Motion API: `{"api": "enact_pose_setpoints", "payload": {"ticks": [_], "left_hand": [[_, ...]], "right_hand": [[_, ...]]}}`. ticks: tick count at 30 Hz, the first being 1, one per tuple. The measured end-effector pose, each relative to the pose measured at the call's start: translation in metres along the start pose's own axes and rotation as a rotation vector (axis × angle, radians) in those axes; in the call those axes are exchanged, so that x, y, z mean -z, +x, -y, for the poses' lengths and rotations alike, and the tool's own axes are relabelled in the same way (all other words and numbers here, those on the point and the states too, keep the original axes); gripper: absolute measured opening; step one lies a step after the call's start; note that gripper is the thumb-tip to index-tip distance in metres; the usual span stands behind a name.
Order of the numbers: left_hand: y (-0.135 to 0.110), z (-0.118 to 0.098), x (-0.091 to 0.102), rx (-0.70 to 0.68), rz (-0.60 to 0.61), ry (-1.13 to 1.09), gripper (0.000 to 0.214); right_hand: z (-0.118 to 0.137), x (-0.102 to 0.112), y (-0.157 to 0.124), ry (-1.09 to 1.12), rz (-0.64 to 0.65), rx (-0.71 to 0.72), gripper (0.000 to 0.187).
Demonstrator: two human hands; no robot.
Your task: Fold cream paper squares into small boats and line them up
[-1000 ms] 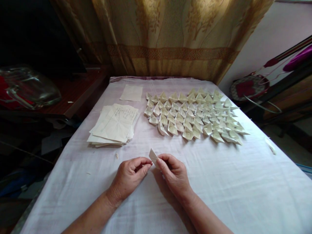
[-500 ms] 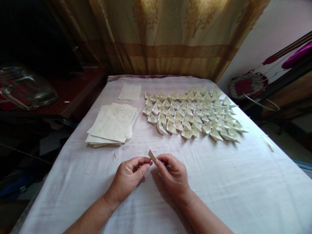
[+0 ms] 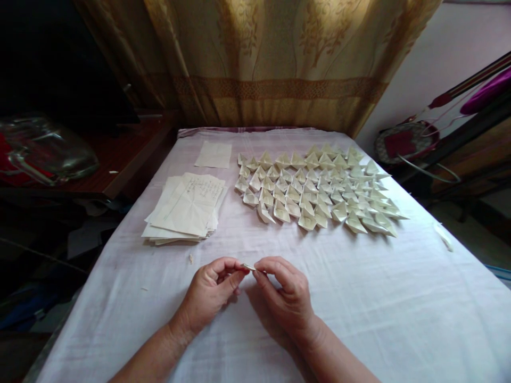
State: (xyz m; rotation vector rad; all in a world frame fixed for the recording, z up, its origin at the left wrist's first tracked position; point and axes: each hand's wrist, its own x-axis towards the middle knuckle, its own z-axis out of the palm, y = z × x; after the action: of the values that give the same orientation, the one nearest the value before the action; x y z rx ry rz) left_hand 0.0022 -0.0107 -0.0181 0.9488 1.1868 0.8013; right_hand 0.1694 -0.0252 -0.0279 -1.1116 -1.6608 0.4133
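A small folded piece of paper (image 3: pixel 248 267) is pinched between my two hands above the cloth, seen nearly edge-on. My left hand (image 3: pixel 217 284) grips its left end between thumb and fingertips. At the other end, my right hand (image 3: pixel 285 290) pinches it with thumb and forefinger, covering part of it. Beyond my left hand lies a stack of paper sheets (image 3: pixel 183 210), the top one creased and bearing handwriting. Several rows of folded paper boats (image 3: pixel 307 191) stand on the far right half of the table.
A single square sheet (image 3: pixel 213 154) lies behind the stack. Small paper scraps (image 3: pixel 190 259) and a white strip (image 3: pixel 443 236) rest on the white tablecloth (image 3: pixel 379 298). To the left, a glass jar (image 3: pixel 51 151) lies on a dark wooden surface. A patterned curtain (image 3: pixel 271 64) hangs behind.
The folded paper has tipped from pointing up and left to lying nearly flat between my fingertips. My left fingers now grip its end. The view has shifted slightly.
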Motion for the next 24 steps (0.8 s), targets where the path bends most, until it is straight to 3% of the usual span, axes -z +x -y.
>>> {"api": "enact_pose_setpoints", "payload": {"ticks": [9, 15, 19, 24], "left_hand": [[-0.0010, 0.0033, 0.0027, 0.020, 0.057, -0.057, 0.059], [0.0001, 0.0071, 0.0042, -0.116, 0.048, 0.035, 0.055], [-0.0010, 0.0090, 0.0049, -0.124, 0.063, 0.074, 0.056], [-0.0017, 0.0058, 0.0055, -0.248, 0.025, 0.205, 0.037]], "right_hand": [[0.0064, 0.0014, -0.0002, 0.019, 0.023, 0.038, 0.017], [0.0044, -0.0018, -0.0039, 0.012, 0.026, 0.023, 0.015], [0.0026, -0.0024, -0.0051, 0.019, 0.072, 0.016, 0.016], [0.0052, -0.0022, -0.0050, 0.036, 0.094, -0.020, 0.021]]}}
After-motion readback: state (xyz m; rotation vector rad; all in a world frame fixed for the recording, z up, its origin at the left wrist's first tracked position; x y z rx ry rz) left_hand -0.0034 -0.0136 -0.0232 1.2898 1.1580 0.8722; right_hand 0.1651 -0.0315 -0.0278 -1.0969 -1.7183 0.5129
